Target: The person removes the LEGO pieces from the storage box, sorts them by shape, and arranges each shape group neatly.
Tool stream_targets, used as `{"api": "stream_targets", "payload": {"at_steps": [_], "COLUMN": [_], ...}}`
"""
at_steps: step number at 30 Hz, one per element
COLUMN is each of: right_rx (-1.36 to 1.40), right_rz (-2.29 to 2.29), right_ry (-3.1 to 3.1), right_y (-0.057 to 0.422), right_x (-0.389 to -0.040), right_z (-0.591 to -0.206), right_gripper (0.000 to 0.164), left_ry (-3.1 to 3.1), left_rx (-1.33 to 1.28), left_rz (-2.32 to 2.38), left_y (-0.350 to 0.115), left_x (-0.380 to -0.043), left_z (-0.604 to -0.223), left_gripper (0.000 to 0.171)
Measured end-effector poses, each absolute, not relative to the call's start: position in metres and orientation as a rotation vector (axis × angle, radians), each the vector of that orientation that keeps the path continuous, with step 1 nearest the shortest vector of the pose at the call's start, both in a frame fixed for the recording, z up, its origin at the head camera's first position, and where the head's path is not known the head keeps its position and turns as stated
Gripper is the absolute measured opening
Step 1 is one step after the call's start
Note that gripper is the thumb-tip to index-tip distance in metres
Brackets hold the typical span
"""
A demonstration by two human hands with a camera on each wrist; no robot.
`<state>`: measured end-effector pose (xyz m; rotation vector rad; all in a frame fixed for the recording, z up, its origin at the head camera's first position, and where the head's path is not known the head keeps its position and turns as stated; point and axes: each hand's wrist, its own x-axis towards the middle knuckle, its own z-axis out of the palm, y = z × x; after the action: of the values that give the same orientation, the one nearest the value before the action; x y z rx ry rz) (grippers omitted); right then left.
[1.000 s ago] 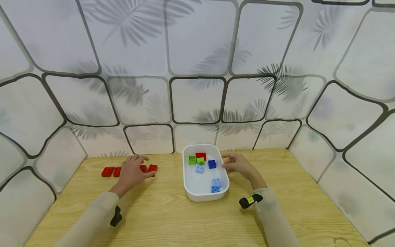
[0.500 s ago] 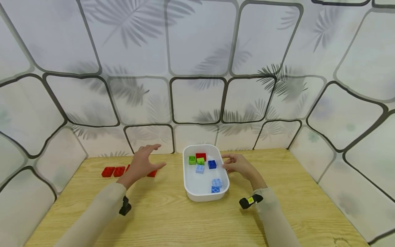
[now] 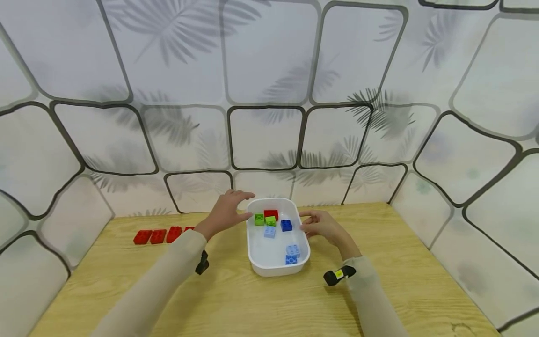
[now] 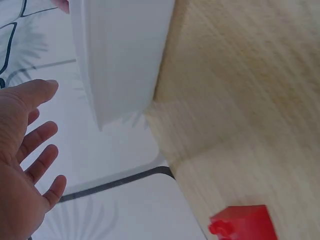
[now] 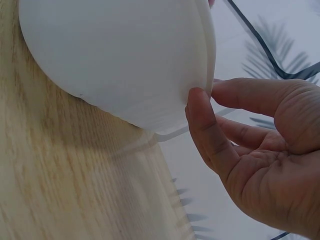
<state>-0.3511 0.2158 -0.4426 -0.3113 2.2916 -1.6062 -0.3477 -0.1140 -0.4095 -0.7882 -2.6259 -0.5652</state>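
A white plastic box (image 3: 266, 248) stands mid-table, with several toy building bricks inside. Among them are a red brick (image 3: 271, 214), green bricks (image 3: 258, 219), a dark blue brick (image 3: 286, 225) and light blue bricks (image 3: 270, 231). My right hand (image 3: 325, 228) pinches its right rim; in the right wrist view, thumb and finger of that right hand (image 5: 265, 155) meet over the edge. At the left rim is my left hand (image 3: 224, 213), thumb and fingers spread apart and holding nothing. In the left wrist view its relaxed fingers (image 4: 42, 162) lie beside the box wall (image 4: 125, 55).
Several red bricks (image 3: 158, 236) lie in a row on the wooden table (image 3: 252, 304) at the left, partly covered by the left sleeve. One red brick (image 4: 247, 223) shows low in the left wrist view. A patterned curtain (image 3: 267, 140) closes off the back and sides.
My left hand has moved right from above the red bricks to the box's left rim, its fingers spread. The right hand stays at the right rim, and the view has shifted slightly.
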Motion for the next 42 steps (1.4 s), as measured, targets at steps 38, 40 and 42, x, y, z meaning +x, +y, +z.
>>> {"api": "stream_targets", "payload": {"at_steps": [38,40,42], "right_rx": [-0.316,-0.312,-0.303], "right_rz": [-1.57,-1.571,-1.573], "right_ry": [2.311,2.315,2.316], "right_y": [0.218,0.218,0.218], "right_x": [-0.351,-0.35,-0.35], "right_z": [-0.442,-0.442,-0.442], "right_gripper": [0.052,0.051,0.051], "left_ry": [-3.003,-3.022,-3.041], "left_rx": [-1.023,-1.001,-0.98], "left_rz": [-0.235,-0.21,-0.178], "left_y": [-0.047,-0.045,-0.044], "left_x": [-0.398,-0.4,-0.401], "left_z": [-0.41,-0.412,-0.415], "left_gripper": [0.04,0.042,0.043]}}
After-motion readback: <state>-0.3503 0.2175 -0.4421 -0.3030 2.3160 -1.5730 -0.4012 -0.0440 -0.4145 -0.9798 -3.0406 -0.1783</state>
